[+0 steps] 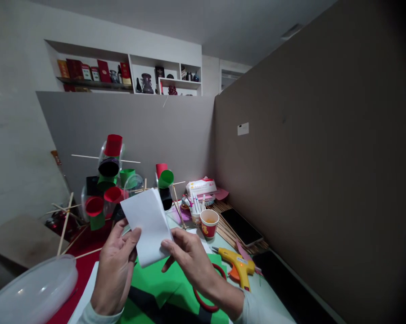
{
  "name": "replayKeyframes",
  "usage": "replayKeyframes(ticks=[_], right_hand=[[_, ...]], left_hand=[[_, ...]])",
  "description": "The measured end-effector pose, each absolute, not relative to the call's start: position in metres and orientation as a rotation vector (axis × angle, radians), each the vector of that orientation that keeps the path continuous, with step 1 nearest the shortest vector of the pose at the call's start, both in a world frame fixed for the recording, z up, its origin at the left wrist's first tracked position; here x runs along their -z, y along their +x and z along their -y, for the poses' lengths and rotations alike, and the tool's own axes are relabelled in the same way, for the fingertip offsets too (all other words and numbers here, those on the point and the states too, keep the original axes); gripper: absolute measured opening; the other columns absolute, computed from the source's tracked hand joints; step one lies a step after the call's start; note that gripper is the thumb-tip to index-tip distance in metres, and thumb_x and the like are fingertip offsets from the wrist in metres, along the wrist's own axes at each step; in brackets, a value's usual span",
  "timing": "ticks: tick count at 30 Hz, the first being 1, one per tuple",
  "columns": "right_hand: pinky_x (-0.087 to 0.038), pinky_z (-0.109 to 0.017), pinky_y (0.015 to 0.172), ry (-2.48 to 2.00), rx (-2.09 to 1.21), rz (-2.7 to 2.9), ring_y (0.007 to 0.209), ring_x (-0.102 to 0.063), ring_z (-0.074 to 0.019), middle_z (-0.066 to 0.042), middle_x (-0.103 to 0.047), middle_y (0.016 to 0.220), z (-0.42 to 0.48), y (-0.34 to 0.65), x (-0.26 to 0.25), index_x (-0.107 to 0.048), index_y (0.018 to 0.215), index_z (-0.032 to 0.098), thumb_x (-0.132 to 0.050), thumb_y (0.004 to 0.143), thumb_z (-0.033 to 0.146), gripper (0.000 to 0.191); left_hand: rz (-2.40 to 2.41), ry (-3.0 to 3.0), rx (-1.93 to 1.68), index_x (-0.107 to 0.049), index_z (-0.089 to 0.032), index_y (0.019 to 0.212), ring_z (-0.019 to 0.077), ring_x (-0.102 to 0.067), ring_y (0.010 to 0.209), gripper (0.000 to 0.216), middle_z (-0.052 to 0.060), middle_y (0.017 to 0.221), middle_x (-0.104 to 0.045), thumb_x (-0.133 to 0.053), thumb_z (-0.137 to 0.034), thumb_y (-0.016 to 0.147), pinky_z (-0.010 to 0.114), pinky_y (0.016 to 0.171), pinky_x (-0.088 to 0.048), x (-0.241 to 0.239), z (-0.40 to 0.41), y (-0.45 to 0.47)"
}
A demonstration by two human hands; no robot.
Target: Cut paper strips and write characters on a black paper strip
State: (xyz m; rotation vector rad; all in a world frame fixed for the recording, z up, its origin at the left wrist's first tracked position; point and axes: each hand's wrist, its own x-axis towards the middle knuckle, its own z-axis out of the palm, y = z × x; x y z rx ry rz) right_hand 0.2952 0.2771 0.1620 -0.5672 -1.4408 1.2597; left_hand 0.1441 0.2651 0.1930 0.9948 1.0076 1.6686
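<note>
A folded sheet of white paper (148, 227) is held up in front of me, above the table. My left hand (117, 263) grips its left edge, thumb on the front face. On the lower right edge, my right hand (191, 254) pinches the same paper between thumb and fingers. Beneath the hands lie green paper sheets (165, 283) with black pieces (144, 300) among them. Red-handled scissors (203, 303) are partly hidden under my right forearm. A yellow glue gun (238, 264) rests to the right of my right hand.
Behind the paper stand red, green and black paper tubes (113, 145) with thin wooden sticks (66, 225). A red paper cup (209, 223), markers (196, 204) and a phone (241, 226) sit at right. A translucent plastic object (30, 290) is at lower left. Grey partitions (132, 130) enclose the table.
</note>
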Motion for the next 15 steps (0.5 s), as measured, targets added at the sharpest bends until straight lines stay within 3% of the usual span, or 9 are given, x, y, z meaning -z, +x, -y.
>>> replayKeyframes(ticks=[5, 8, 12, 15], right_hand=[[-0.055, -0.027, 0.06, -0.544, -1.269, 1.516, 0.065, -0.061, -0.0134, -0.001, -0.055, 0.081, -0.2739, 0.2958, -0.1599, -0.068, 0.087, 0.018, -0.059, 0.096, 0.042, 0.028], [-0.054, -0.028, 0.063, -0.518, -1.272, 1.567, 0.067, -0.063, -0.0146, -0.001, -0.057, 0.079, -0.2738, 0.2946, -0.1552, -0.067, 0.087, 0.017, -0.061, 0.095, 0.042, 0.027], [-0.053, -0.029, 0.064, -0.491, -1.289, 1.562, 0.069, -0.063, -0.0159, -0.002, -0.059, 0.078, -0.2731, 0.2907, -0.1528, -0.065, 0.085, 0.016, -0.068, 0.091, 0.039, 0.024], [-0.052, -0.029, 0.066, -0.478, -1.294, 1.564, 0.07, -0.062, -0.0159, -0.002, -0.06, 0.079, -0.2703, 0.2892, -0.1546, -0.065, 0.087, 0.015, -0.067, 0.091, 0.038, 0.023]], left_hand=[[-1.032, 1.043, -1.828, -0.047, -0.036, 0.143, 0.0233, -0.066, 0.108, 0.083, 0.001, 0.118, -0.07, -0.083, -0.055, 0.071, 0.023, 0.078, -0.056, -0.1968, -0.2604, 0.1432], [-1.049, 1.097, -1.986, -0.046, -0.041, 0.147, 0.0207, -0.066, 0.105, 0.08, 0.0, 0.123, -0.069, -0.08, -0.054, 0.076, 0.021, 0.075, -0.054, -0.1972, -0.2601, 0.1413], [-1.071, 1.09, -2.15, -0.056, -0.036, 0.141, 0.0172, -0.067, 0.093, 0.07, 0.001, 0.118, -0.073, -0.08, -0.052, 0.076, 0.018, 0.063, -0.05, -0.196, -0.2619, 0.1402], [-1.062, 1.078, -2.183, -0.065, -0.032, 0.131, 0.0161, -0.067, 0.095, 0.058, 0.002, 0.122, -0.073, -0.08, -0.05, 0.078, 0.017, 0.068, -0.051, -0.196, -0.2618, 0.1412]])
